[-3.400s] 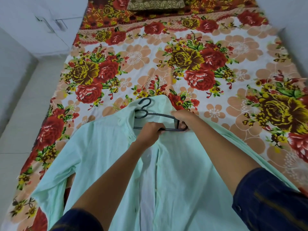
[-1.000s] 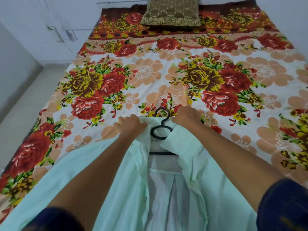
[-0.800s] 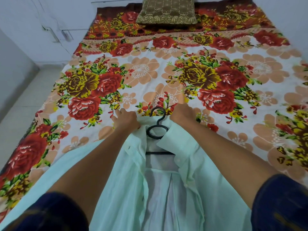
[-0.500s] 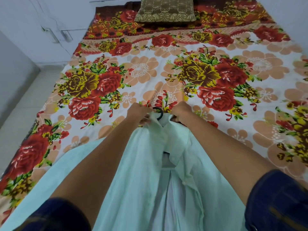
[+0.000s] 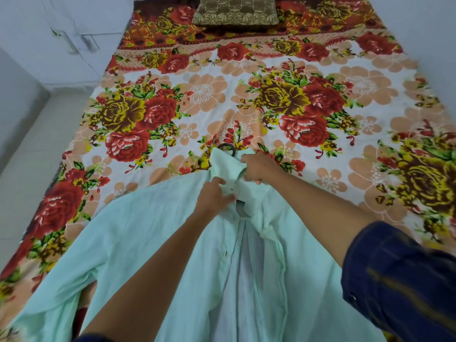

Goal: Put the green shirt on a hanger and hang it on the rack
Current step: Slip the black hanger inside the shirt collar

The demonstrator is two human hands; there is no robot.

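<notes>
Both hands, left and right, pinch the green shirt's collar closed over the hanger near the bed's front edge; buttoning looks next, then lifting by the hook.

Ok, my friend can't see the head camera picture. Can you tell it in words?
Two hands, left hand and right hand, grip the collar of a green shirt lying open on a flowery bedsheet. A dark hanger hook pokes out above the collar.
</notes>
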